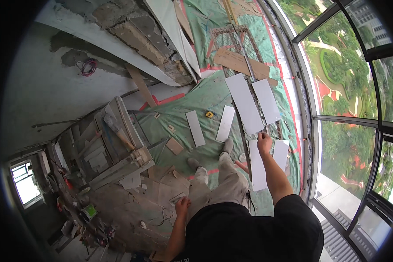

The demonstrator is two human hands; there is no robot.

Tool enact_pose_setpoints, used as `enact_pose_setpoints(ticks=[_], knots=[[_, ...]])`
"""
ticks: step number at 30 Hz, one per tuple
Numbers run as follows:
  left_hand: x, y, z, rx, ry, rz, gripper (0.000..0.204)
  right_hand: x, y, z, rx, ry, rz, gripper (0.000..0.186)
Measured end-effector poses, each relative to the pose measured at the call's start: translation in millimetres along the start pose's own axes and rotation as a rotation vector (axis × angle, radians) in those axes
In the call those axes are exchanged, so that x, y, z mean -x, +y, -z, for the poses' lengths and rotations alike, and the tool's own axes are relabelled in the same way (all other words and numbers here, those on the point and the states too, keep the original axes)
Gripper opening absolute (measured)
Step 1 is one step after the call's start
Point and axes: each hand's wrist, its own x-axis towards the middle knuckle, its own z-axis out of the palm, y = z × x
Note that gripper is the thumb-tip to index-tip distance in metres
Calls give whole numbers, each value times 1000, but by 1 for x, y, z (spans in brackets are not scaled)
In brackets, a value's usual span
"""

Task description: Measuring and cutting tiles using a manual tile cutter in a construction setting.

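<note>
Your hands: right on tile, left low.
Your right hand [263, 142] pinches the edge of a long white rectangular tile [244, 103] lying on the green floor sheet [209, 94]; left hand [183, 205] is loosely curled, holding nothing I can see.

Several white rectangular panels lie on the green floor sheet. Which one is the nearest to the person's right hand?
The long white rectangular panel lying just below the right hand, beside the person's leg. The other white panels lie farther up or to the left on the green floor sheet.

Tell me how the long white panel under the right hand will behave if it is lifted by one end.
The long white panel lies dead flat with straight edges, so probably stiff. Thin and long, it may sag or crack. Its smooth face likely slips in the right hand.
</note>
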Motion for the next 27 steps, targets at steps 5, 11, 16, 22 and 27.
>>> enact_pose_setpoints(ticks=[5,11,16,22,27], knots=[[-50,31,23,11,-150,-56,38,63,-33,-3,90,-4,136,25],[-65,97,38,-50,-121,-93,39,82,-54,-16,256,-67,261,45],[-31,122,27,4,49,-101,41,33,-78,-35,175,-115,266,48],[-1,115,-24,-72,-71,-187,41,-19,-97,-51,190,-156,236,42],[6,118,-46,-92,-124,-155,40,-30,-96,-57,170,-142,282,40]])
